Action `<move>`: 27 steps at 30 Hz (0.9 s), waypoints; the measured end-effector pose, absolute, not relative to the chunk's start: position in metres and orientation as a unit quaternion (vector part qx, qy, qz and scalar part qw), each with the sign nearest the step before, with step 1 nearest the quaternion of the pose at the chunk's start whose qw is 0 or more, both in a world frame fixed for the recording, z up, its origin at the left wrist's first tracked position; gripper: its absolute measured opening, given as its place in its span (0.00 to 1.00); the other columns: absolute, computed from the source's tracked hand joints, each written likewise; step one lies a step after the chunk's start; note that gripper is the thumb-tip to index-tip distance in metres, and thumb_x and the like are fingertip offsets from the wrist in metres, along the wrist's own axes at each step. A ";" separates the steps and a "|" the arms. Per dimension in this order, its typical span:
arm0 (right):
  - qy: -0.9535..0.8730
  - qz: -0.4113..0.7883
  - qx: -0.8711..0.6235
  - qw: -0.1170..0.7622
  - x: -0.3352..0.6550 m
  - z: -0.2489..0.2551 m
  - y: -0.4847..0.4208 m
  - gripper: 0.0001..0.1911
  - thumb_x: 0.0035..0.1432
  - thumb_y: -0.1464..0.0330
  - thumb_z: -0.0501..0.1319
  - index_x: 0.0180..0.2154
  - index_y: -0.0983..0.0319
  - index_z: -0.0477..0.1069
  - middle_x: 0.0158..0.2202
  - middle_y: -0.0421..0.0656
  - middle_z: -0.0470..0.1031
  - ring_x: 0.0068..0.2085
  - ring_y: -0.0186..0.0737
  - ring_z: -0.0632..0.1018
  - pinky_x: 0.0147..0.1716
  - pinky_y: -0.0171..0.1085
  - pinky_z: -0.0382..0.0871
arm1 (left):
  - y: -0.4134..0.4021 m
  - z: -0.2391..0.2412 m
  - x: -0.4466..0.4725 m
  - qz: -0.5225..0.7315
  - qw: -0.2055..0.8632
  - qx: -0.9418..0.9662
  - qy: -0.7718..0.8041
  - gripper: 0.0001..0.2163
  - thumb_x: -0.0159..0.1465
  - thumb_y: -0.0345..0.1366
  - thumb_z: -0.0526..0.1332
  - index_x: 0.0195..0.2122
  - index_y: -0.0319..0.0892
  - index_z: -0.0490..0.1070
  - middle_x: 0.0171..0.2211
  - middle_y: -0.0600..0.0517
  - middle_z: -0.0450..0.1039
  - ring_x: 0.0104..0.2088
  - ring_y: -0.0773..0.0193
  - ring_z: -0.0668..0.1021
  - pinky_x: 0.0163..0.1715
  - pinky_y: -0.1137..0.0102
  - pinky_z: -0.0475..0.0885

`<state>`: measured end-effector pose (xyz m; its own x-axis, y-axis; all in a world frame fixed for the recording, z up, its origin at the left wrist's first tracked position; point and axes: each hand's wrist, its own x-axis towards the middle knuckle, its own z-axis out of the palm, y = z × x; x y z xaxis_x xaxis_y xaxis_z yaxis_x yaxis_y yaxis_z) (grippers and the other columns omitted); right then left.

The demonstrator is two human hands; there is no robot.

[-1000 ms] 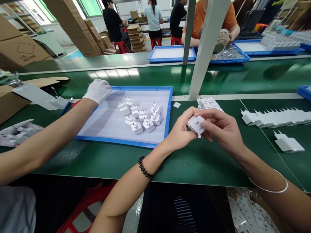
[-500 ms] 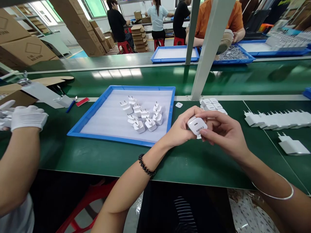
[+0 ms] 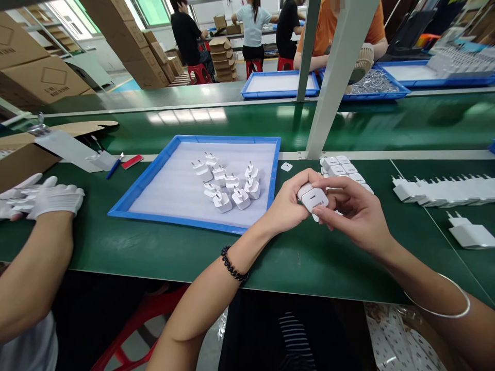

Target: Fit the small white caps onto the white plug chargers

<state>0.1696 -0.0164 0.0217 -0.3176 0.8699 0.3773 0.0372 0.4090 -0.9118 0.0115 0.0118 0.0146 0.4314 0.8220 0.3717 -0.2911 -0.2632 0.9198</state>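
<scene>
A white plug charger (image 3: 314, 198) with a slot-shaped port in its square front face is held up between my hands over the green bench. My left hand (image 3: 286, 204) is closed around its body from the left. From the right, the fingers and thumb of my right hand (image 3: 355, 212) pinch the front face, partly covering the dark print. Whether that face is a separate piece I cannot tell. Behind my right hand stands a cluster of white charger faces (image 3: 337, 169), partly hidden. A small loose white port plate (image 3: 286, 167) lies at the tray's right.
A blue-rimmed tray (image 3: 174, 223) holds several chargers, prongs up. Along the bench's right side runs a row of chargers (image 3: 448, 190), with a single charger (image 3: 474, 233) in front. A co-worker's gloved hand (image 3: 58, 198) works at left. A metal post (image 3: 328, 98) rises behind the bench.
My right thumb and fingers have shifted slightly over the charger's front, covering more of the print. The co-worker's gloved hands at left have moved right and lower. The view has shifted slightly.
</scene>
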 end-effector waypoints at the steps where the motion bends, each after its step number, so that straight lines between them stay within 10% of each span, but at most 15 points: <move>1: -0.689 0.427 -0.334 0.481 0.169 0.021 -0.016 0.14 0.59 0.71 0.66 0.47 0.56 0.71 0.22 0.33 0.67 0.22 0.33 0.72 0.22 0.35 0.65 | 0.012 0.014 0.012 0.489 0.568 0.626 0.216 0.12 0.49 0.25 0.63 0.30 0.42 0.61 0.29 0.57 0.67 0.28 0.71 0.71 0.26 0.74 0.64; 16: -0.680 0.439 -0.283 0.515 0.170 0.015 -0.018 0.13 0.63 0.69 0.63 0.49 0.55 0.72 0.23 0.34 0.68 0.21 0.33 0.72 0.22 0.36 0.68 | 0.012 0.014 0.010 0.446 0.638 0.598 0.191 0.16 0.45 0.24 0.62 0.34 0.42 0.60 0.31 0.56 0.68 0.28 0.66 0.76 0.26 0.70 0.70; 27: -0.556 0.576 -0.305 0.517 0.171 0.016 -0.007 0.05 0.57 0.67 0.69 0.32 0.59 0.74 0.17 0.33 0.69 0.16 0.31 0.71 0.16 0.31 0.64 | 0.006 0.008 0.020 0.453 0.588 0.633 0.220 0.11 0.55 0.23 0.60 0.34 0.42 0.58 0.31 0.56 0.70 0.26 0.65 0.80 0.26 0.69 0.76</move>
